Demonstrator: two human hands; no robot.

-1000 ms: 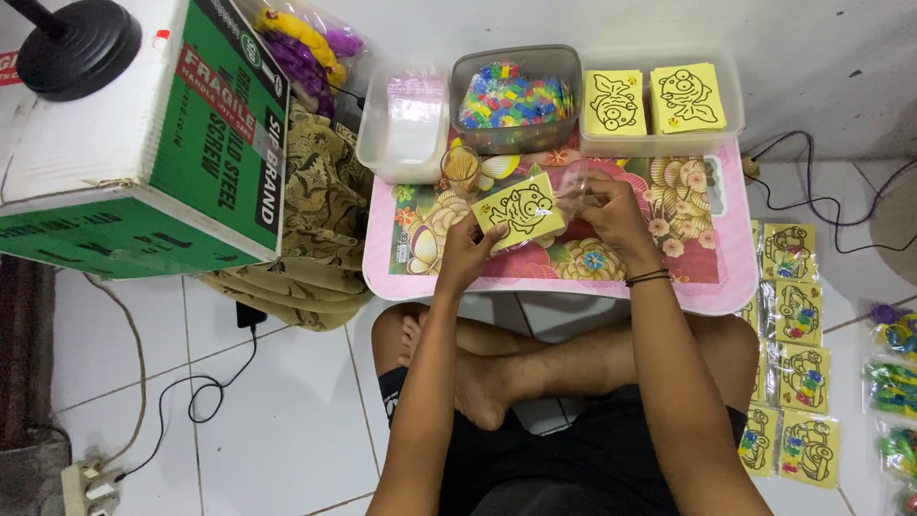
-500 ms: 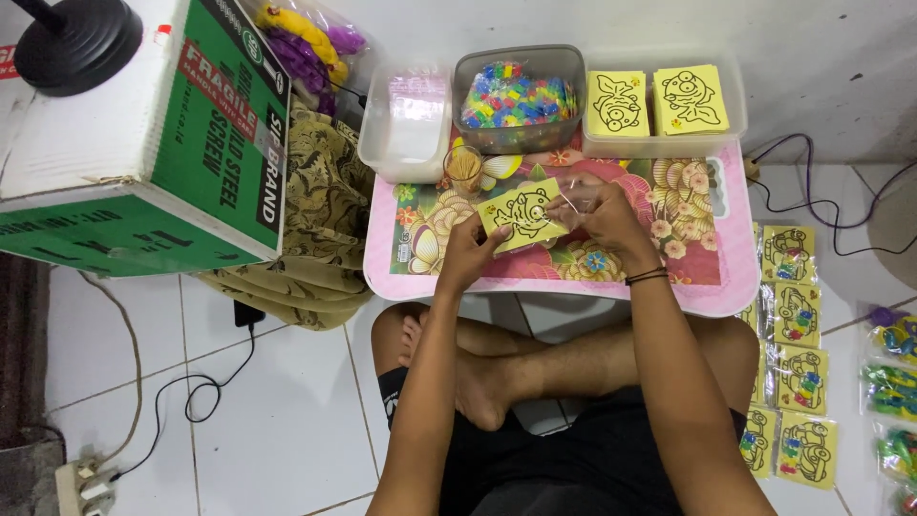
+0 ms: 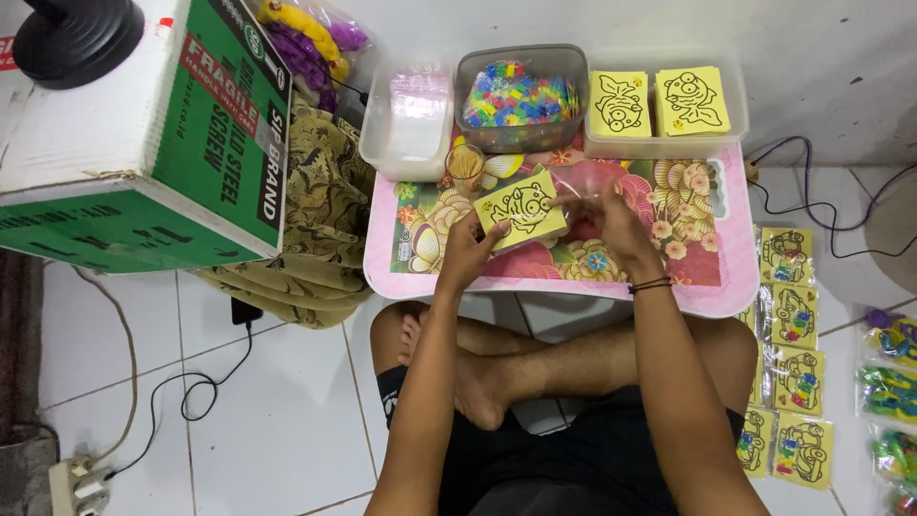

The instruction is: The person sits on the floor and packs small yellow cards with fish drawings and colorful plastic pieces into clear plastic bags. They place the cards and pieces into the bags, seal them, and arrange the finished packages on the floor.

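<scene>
Our left hand [image 3: 468, 256] is closed on the bottom left corner of a yellow picture card [image 3: 522, 209] with a black line drawing on it. We hold the card just over the pink flowery bench [image 3: 669, 258], tipped up a little. Our right hand [image 3: 611, 215] is at the card's right edge, with its fingers [image 3: 573, 199] pinched on a clear plastic bag [image 3: 592, 182] there. We cannot tell if the card is partly inside the bag.

Far to the left sits a big green and white box [image 3: 143, 153] with a black round thing [image 3: 76, 36] on top. Next to it lies a patterned cloth [image 3: 306, 239]. At the back of the bench we see a clear tub [image 3: 406, 119], then a small cup of sticks [image 3: 465, 168], then a tub of colourful bits [image 3: 521, 96]. After that comes a tray with two stacks of yellow cards [image 3: 659, 100]. On the floor to the right lie more packed cards [image 3: 793, 354], and small toys in bags [image 3: 893, 392] sit at the edge.
</scene>
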